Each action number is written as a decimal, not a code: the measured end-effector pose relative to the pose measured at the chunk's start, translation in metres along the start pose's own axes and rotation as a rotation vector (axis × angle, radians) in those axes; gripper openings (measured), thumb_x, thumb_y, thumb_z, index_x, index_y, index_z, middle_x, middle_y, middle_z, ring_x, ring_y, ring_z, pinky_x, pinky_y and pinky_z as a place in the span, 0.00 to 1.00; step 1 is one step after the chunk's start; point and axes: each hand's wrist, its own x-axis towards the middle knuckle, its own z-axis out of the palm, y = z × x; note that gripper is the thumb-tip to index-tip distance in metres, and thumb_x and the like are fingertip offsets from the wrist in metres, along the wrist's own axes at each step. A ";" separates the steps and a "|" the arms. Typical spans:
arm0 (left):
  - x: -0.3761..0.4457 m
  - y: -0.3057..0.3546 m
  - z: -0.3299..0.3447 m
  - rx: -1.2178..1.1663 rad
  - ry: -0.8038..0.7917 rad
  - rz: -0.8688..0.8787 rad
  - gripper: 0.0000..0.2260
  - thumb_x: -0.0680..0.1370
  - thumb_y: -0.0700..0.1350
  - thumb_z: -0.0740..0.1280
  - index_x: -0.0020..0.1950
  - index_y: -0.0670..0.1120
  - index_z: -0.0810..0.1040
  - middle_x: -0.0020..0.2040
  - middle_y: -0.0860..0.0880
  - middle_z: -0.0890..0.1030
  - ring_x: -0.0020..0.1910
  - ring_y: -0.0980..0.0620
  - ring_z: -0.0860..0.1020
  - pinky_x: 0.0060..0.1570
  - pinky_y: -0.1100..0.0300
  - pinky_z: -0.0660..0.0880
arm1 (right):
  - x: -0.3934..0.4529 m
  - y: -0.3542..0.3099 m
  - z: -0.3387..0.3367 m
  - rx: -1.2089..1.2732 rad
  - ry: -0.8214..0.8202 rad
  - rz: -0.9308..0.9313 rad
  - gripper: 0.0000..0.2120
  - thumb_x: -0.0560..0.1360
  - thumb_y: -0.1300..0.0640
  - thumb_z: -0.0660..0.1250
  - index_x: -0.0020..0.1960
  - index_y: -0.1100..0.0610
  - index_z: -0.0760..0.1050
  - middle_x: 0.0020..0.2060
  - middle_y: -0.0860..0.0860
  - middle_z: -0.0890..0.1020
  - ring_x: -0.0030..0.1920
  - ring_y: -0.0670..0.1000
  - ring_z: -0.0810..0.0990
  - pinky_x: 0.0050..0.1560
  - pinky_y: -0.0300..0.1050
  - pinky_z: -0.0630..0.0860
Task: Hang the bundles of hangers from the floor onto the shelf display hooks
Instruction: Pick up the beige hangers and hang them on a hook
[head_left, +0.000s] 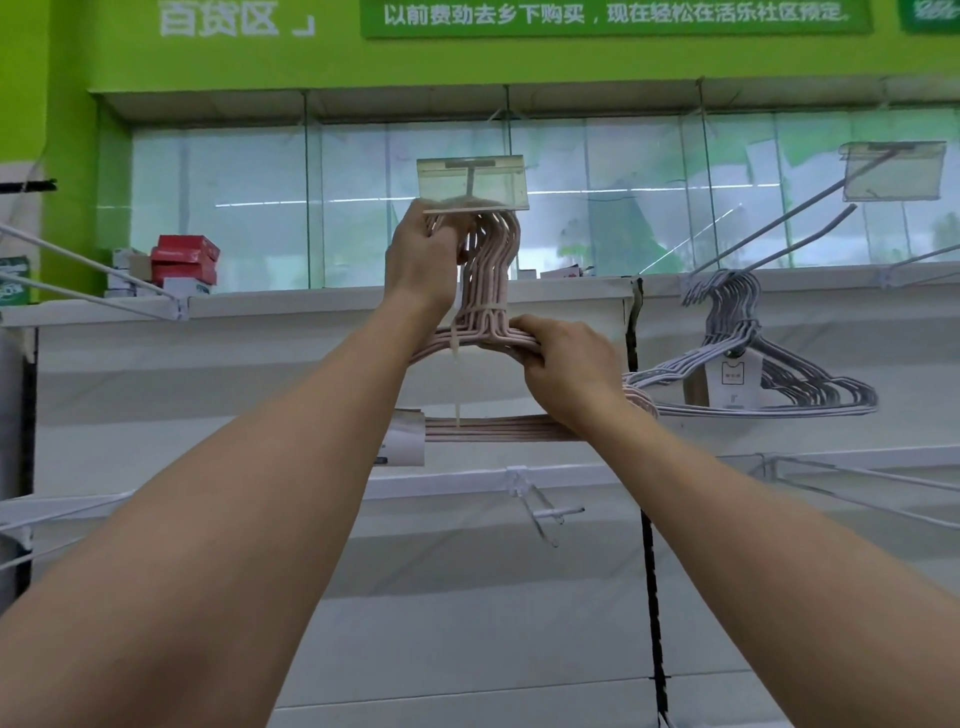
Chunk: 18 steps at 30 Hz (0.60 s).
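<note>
Both hands were up at the shelf with a pink hanger bundle (488, 291). Left hand (423, 260) was curled round the hook tops of the bundle, right under the clear price-tag holder (472, 182) at the end of a display hook (the hook rod itself was mostly hidden behind the holder and the hand, so whether the hanger hooks were already over it couldn't be told). Right hand (566, 358) gripped the bundle's right shoulder, fingers wrapped over the wires, propping it from the side. The bundle was tied at the neck, with a tie end dangling down.

Progress: a grey hanger bundle (748, 364) already hung from the neighbouring hook (779, 244) on the right, so at least one was done. The pink one looked mid-hang, with both hands on it, so not counted as finished. Several empty hooks showed on the left and lower rails. The floor was out of view, so how many bundles were left couldn't be judged. Red boxes (184, 260) sat on the top shelf at left.
</note>
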 end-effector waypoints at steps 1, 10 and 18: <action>0.002 0.000 0.000 0.014 0.007 0.011 0.09 0.75 0.52 0.62 0.50 0.51 0.78 0.45 0.50 0.80 0.44 0.49 0.78 0.51 0.51 0.77 | 0.002 0.000 -0.001 -0.009 0.002 -0.004 0.13 0.79 0.53 0.61 0.61 0.45 0.75 0.51 0.52 0.82 0.51 0.60 0.77 0.39 0.44 0.62; 0.001 -0.034 0.001 0.069 -0.033 -0.166 0.10 0.82 0.48 0.57 0.53 0.42 0.71 0.44 0.47 0.74 0.45 0.48 0.71 0.40 0.60 0.67 | -0.005 0.003 0.009 -0.054 -0.179 -0.012 0.08 0.78 0.55 0.61 0.55 0.48 0.77 0.48 0.50 0.81 0.48 0.57 0.77 0.39 0.45 0.65; -0.052 -0.053 0.002 0.730 0.005 -0.143 0.24 0.83 0.55 0.49 0.76 0.46 0.53 0.64 0.40 0.76 0.62 0.40 0.74 0.62 0.47 0.66 | -0.002 0.003 0.030 -0.072 -0.237 0.024 0.10 0.79 0.56 0.59 0.58 0.52 0.73 0.53 0.54 0.80 0.53 0.59 0.77 0.41 0.46 0.67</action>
